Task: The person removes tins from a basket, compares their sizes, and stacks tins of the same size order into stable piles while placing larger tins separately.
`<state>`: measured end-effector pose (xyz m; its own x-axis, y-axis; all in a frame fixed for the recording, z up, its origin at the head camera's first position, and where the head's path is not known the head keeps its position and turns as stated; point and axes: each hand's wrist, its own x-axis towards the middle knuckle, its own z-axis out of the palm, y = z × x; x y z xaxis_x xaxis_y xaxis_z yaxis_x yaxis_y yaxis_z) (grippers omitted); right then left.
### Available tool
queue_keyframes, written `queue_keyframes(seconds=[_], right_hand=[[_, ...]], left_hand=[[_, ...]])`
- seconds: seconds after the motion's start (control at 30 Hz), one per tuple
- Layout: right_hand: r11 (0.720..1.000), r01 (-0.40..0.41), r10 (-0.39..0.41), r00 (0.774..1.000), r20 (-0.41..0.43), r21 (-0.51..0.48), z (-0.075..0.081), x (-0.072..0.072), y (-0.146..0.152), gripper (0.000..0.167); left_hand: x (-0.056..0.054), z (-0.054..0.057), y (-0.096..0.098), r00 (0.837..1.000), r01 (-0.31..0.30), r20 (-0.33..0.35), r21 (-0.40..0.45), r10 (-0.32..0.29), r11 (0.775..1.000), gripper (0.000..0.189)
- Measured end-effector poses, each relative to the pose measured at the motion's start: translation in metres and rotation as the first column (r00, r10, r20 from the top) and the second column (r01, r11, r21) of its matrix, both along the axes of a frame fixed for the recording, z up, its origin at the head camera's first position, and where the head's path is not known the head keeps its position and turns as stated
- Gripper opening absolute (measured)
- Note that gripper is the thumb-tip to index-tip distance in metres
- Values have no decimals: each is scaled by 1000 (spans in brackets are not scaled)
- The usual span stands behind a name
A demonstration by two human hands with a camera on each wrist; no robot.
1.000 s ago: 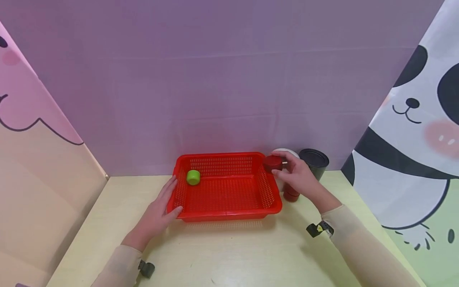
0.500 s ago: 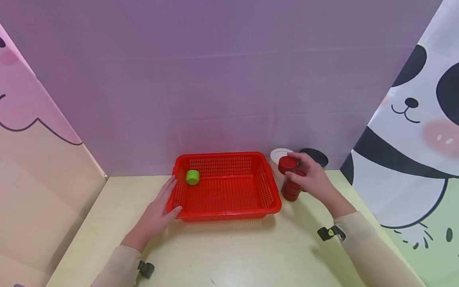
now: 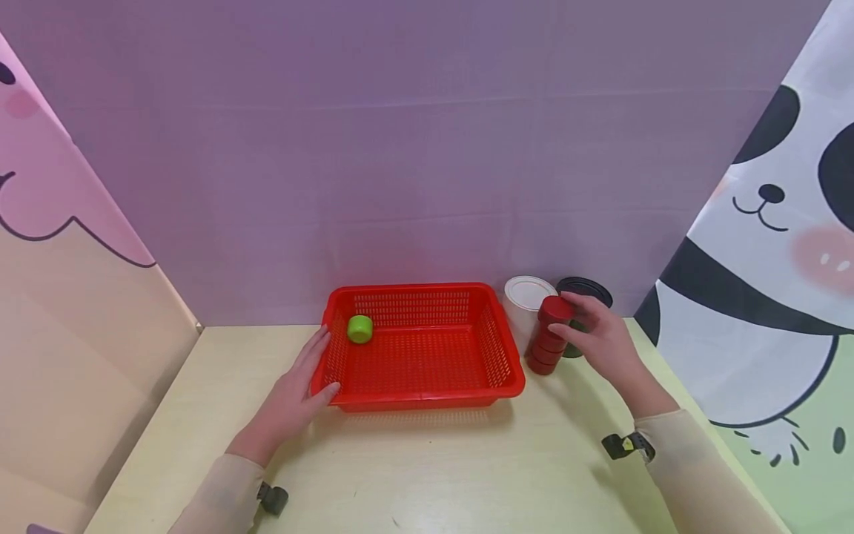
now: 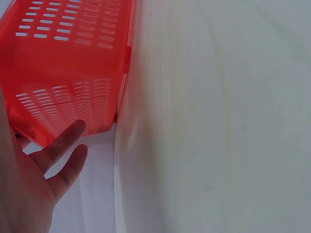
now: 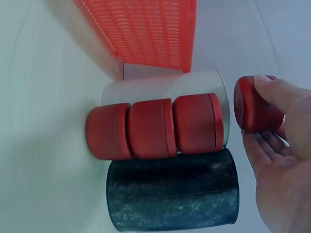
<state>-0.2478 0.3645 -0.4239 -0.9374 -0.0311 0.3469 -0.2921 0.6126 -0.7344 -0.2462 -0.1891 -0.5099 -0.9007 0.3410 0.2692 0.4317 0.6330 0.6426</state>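
In the head view my right hand (image 3: 603, 348) is at the right of the basket and pinches a small red cup (image 3: 555, 308) between thumb and fingers. The right wrist view shows that held cup (image 5: 257, 104) upright above a stack of three red cups (image 5: 151, 127), with a gap between. My left hand (image 3: 290, 400) rests on the left side of a red plastic basket (image 3: 420, 400). Its fingers lie relaxed along the outside of the basket wall, and its thumb touches the front left corner. A small green cup (image 3: 360, 329) stands in the basket's left part.
Behind the stack stand a white canister (image 3: 529, 291) and a black canister (image 3: 587, 287), close together against the purple backdrop (image 3: 427, 163). The pale wooden table (image 3: 427, 475) spreads in front of the basket. Printed panels with cartoon animals close off both sides.
My right hand has carried the red cup rightward, from over the basket's right rim to above the red stack. The left hand, basket and green cup have stayed put.
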Motion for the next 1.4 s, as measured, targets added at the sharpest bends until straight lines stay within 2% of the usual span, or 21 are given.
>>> queue_keyframes(seconds=[0.27,0.7,1.27,1.4], right_hand=[[1000,22,-21,998,-63,11,-10,0,5,66],[998,61,-61,998,-14,7,-18,1,8,68],[996,87,-87,996,15,17,-24,-1,7,73],[996,93,-93,996,-2,18,-24,-1,6,73]], left_hand=[[0,0,0,1000,7,-18,1,-7,1000,98],[0,2,0,1000,12,-16,4,-12,1000,99],[-1,-1,0,1000,6,-13,-2,-6,1000,100],[-1,-1,0,1000,4,-16,-6,-4,1000,99]])
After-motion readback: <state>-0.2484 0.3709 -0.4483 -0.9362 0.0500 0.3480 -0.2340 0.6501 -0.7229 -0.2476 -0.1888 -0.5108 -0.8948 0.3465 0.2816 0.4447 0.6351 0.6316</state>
